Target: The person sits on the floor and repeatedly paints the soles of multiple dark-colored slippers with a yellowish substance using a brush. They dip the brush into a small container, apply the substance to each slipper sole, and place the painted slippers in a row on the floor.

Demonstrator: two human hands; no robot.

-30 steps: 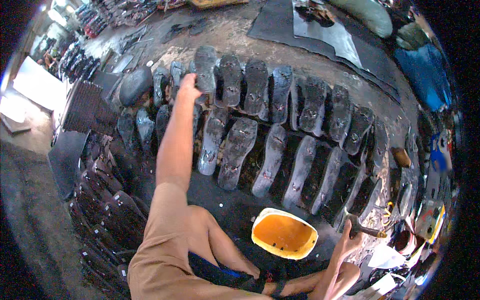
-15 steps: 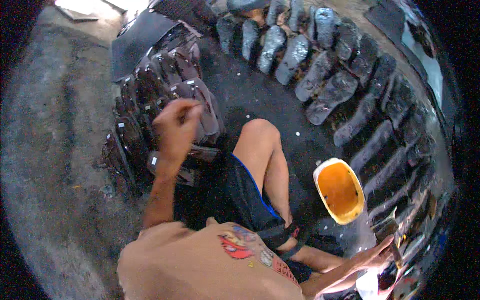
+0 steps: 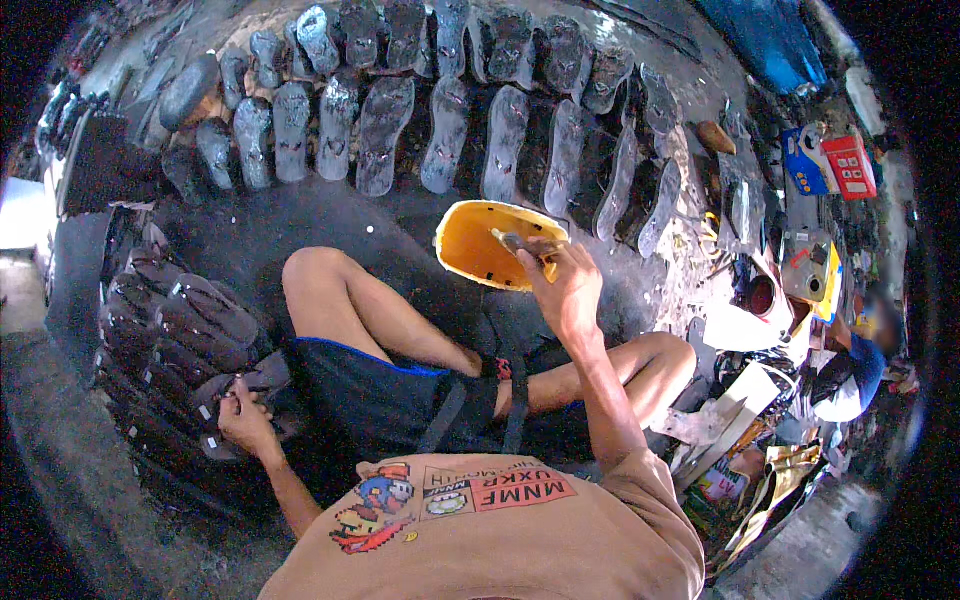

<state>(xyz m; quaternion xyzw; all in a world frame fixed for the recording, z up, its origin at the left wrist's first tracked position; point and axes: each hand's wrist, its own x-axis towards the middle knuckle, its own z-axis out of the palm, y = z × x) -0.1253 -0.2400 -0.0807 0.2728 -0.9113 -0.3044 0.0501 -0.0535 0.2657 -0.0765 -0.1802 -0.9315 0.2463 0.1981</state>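
Observation:
My right hand [image 3: 568,290] is closed around a short brush-like tool [image 3: 514,242], held over a cut-open plastic container [image 3: 443,246] with a pale rim and an orange-yellow inside. The tool's end hangs within the opening; whether it touches the container's wall cannot be made out. At the left, my left hand [image 3: 248,422] pinches the edge of a dark sandal [image 3: 262,374] at the near side of a pile of dark sandals [image 3: 205,312]. Small white labels show on several of them. My fingers partly hide the held sandal.
Rows of dark shoe soles [image 3: 385,140] curve across the floor ahead. Boxes, papers and scraps crowd the right, with a red box [image 3: 850,167] and a white board [image 3: 735,415]. Another person's blue sleeve [image 3: 865,370] shows at the far right.
The view has swung right. My right hand has come from the clutter at the right to the container, holding the brush-like tool. My left hand has moved down onto the sandal pile's near side.

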